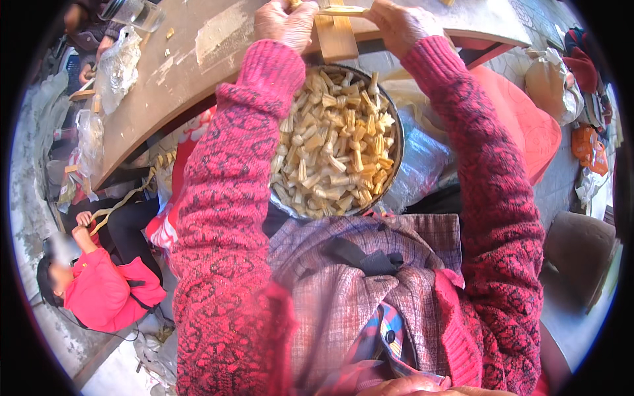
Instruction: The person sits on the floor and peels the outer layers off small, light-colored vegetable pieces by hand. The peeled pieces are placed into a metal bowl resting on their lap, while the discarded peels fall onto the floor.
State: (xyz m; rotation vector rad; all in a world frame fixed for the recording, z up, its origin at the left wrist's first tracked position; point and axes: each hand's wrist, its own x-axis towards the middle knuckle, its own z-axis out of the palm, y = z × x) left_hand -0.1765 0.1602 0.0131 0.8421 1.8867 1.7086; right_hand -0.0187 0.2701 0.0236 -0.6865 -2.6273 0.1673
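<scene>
Near the top edge of the view, a pale yellow fibrous strip (pixel 343 10) is stretched between my two hands. My left hand (pixel 287 24) grips its left end, and my right hand (pixel 405 25) pinches the other end; the fingertips are partly cut off by the picture's rim. Below the strip, a wooden board (pixel 338 43) juts over the table's edge towards me. A round metal basin (pixel 399 148) sits at my lap between my forearms. Heaped in it are many short knotted pieces (pixel 329 143) of similar material, pale to golden yellow.
The worn wooden table (pixel 168 94) curves across the top. A clear jar (pixel 133 14) and a plastic bag (pixel 118 69) lie on its left side. A person in a red jacket (pixel 111 292) at the left handles a long strip. Plastic wrapping (pixel 421 153) lies right of the basin; a brown stool-like block (pixel 579 257) stands farther right.
</scene>
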